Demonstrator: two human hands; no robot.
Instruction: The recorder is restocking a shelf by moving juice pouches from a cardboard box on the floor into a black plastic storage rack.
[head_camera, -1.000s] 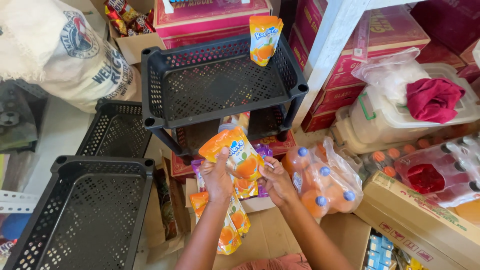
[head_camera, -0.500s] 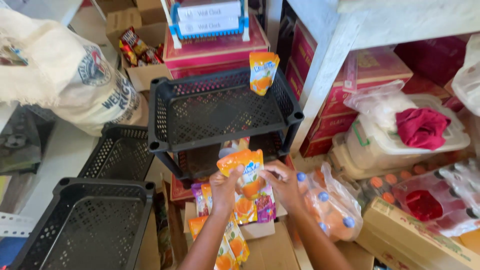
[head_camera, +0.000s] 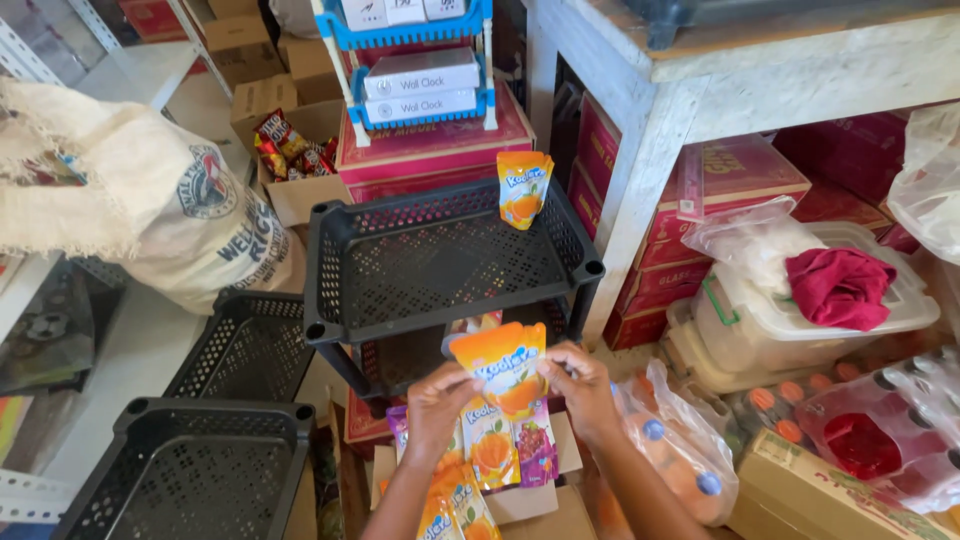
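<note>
You've got the top orange pouch (head_camera: 502, 372) pinched by its corners in your left hand (head_camera: 435, 402) and right hand (head_camera: 583, 392), just in front of the black rack (head_camera: 330, 290), so a loose pinch probably drops it into the box (head_camera: 530, 500) below.

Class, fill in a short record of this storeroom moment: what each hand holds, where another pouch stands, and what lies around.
left hand: grips the left edge of an orange juice pouch
right hand: grips the same pouch's right edge
second pouch: upright on the black mesh rack, at its back rim
below the hands: more pouches in a cardboard box
right side: red cloth on a plastic tub
</note>
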